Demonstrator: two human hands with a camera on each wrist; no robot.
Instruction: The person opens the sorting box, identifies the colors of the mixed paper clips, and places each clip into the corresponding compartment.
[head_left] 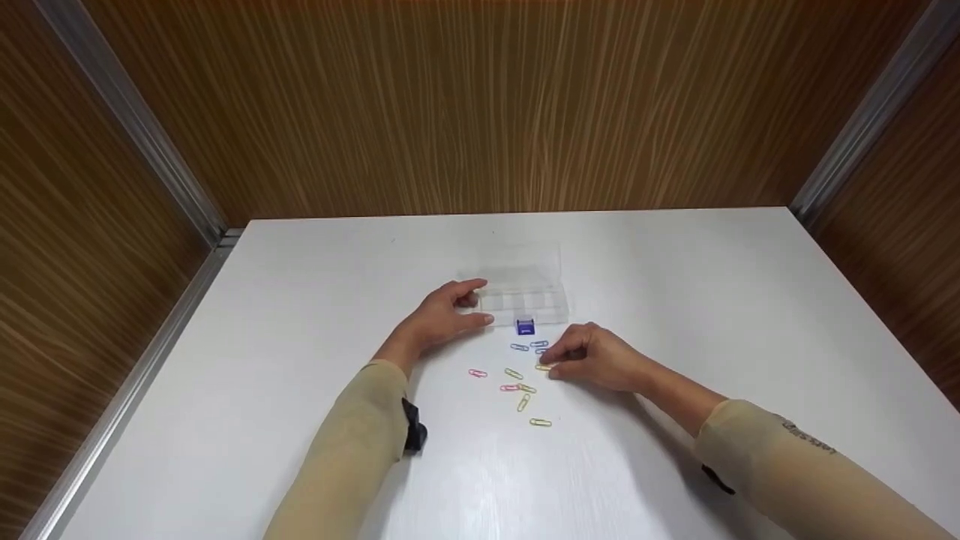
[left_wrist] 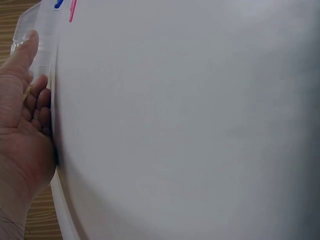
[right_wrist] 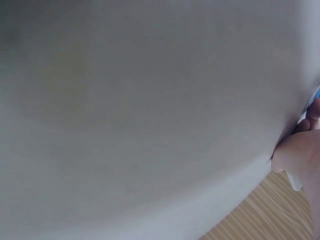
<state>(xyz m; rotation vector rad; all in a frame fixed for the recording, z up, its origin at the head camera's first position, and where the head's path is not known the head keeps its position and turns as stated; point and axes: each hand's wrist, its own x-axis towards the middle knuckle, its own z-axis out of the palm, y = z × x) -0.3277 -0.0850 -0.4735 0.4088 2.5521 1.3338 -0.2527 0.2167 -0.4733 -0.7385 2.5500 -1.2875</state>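
The left hand (head_left: 442,319) rests on the smooth white table (head_left: 300,360) with thumb and forefinger curved around the left end of a clear plastic compartment box (head_left: 525,289), a long, low rectangular case with its lid open behind it. In the left wrist view the thumb lies along the box's translucent wall, so the hand steadies the box rather than lifting it.

The right hand (head_left: 592,356) sits just to the right of the scattered clips, fingers bent, thumb and forefinger tips pinching a yellow paper clip (head_left: 543,367) against the tabletop. Just beyond those fingertips lie two blue paper clips (head_left: 529,346), thin bent-wire loops. Beyond them, close to the box's front wall, stands a small blue block-shaped object (head_left: 526,327); what it is cannot be told.

To the left of the pinching fingers lie a pink paper clip (head_left: 478,373), a green-yellow paper clip (head_left: 513,373) and another pink one (head_left: 509,388). Nearer the person than the grip lie two more yellow clips (head_left: 523,403), the nearest (head_left: 540,423) lying apart from the rest.

Both forearms wear matte beige sleeves (head_left: 352,450). Wood-grain panels (head_left: 480,105) with metal corner strips wall the table.
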